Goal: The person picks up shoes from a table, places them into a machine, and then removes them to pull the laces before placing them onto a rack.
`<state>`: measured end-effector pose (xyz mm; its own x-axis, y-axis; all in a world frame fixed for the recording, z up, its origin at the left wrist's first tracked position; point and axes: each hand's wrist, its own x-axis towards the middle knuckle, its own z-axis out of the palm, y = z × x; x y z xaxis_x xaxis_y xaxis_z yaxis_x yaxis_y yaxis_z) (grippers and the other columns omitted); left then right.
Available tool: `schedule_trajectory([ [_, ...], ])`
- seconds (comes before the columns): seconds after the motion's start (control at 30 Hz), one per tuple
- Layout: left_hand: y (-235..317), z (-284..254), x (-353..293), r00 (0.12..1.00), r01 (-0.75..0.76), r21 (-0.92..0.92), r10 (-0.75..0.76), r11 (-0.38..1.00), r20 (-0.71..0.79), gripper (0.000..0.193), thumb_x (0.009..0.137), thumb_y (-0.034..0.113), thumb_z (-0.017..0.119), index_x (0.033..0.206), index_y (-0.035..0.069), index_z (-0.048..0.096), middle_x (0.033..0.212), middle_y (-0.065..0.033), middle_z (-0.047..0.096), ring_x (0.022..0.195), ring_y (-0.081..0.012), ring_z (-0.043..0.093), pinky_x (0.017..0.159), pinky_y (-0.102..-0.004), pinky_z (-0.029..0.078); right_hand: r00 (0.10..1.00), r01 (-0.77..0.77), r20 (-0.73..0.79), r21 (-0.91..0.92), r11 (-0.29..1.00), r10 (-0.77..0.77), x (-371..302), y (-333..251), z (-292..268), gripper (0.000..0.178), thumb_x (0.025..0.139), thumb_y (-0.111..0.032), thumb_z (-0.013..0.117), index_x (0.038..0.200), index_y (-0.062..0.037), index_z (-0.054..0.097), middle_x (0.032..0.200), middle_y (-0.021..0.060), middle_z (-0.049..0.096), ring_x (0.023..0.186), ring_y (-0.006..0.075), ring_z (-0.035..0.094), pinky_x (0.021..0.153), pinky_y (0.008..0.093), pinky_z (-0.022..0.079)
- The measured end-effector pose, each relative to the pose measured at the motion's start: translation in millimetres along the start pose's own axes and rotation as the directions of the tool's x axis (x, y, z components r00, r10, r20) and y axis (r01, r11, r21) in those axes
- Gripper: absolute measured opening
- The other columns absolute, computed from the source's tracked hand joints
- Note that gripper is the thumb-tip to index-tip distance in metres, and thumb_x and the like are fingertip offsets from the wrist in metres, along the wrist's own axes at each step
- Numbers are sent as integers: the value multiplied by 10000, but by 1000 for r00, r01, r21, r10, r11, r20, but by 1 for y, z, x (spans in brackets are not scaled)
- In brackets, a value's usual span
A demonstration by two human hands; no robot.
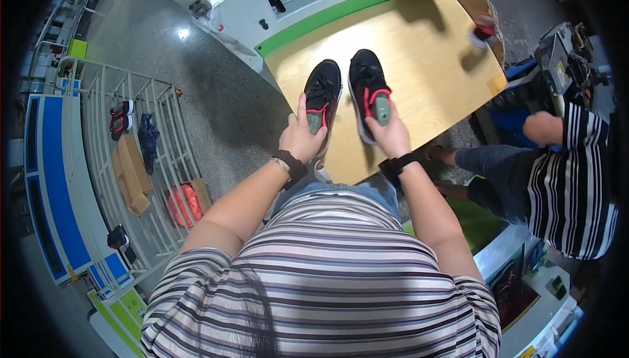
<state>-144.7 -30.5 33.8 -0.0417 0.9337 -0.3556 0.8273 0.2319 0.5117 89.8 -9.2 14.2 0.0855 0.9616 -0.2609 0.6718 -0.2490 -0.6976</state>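
Note:
Two black sneakers with red collar trim and pale soles are side by side over a wooden tabletop [419, 76], toes pointing away from me. My left hand [303, 136] is closed around the heel of the left sneaker [324, 81]. The heel of the right sneaker [365, 70] is in the grip of my right hand [391, 134]. A green shoe last [381, 109] shows in the right sneaker's opening, and a similar green last [314, 122] sits in the left one. Whether the soles touch the wood, I cannot tell.
A white and green machine [242, 11] borders the table's far side. Cardboard [488, 4] lines its right edge, near a blurred red-and-black object [483, 28]. At right stands a co-worker in a striped shirt [570, 188]. A metal rack [157, 227] at left holds shoes and cardboard.

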Motion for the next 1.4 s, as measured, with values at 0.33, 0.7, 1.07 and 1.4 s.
schedule_trajectory([
  [0.33, -22, -10, 89, 951, -233, -289, 155, 929, -267, 573, 893, 486, 639, 1186, -6, 618, 1216, -276, 585, 1134, -353, 591, 963, -397, 470, 876, 483, -68, 75, 873, -478, 80, -21, -10, 396, 916, -256, 639, 1260, -60, 624, 1170, 238, 602, 1082, 382, 594, 936, 392, 480],
  [0.7, -16, -30, 37, 834, -552, -428, 476, 716, -278, 194, 811, -14, 639, 1000, 17, 604, 930, -63, 616, 838, -163, 585, 750, -295, 476, 811, 585, -112, 133, 800, -574, -2, -6, 2, 225, 769, 47, 690, 968, -51, 652, 920, 88, 661, 970, 247, 605, 856, 352, 476],
  [1.07, -18, -6, 19, 619, -703, 123, 688, 701, -379, 158, 742, 63, 616, 887, 45, 677, 881, -146, 615, 860, -333, 605, 728, -435, 501, 806, 584, -83, -49, 810, -586, 9, 6, 23, 353, 744, 52, 633, 1089, -20, 651, 1073, 191, 628, 1002, 346, 624, 843, 389, 517],
  [1.4, -61, 21, 68, 998, 15, -653, 27, 757, 54, 693, 833, 328, 752, 1344, -16, 434, 1260, -203, 578, 1194, -253, 571, 1030, -379, 448, 839, -276, 543, 365, 889, 37, 75, -4, 1, 409, 783, -251, 805, 1044, -35, 576, 865, 35, 620, 773, 119, 587, 657, 272, 485],
])
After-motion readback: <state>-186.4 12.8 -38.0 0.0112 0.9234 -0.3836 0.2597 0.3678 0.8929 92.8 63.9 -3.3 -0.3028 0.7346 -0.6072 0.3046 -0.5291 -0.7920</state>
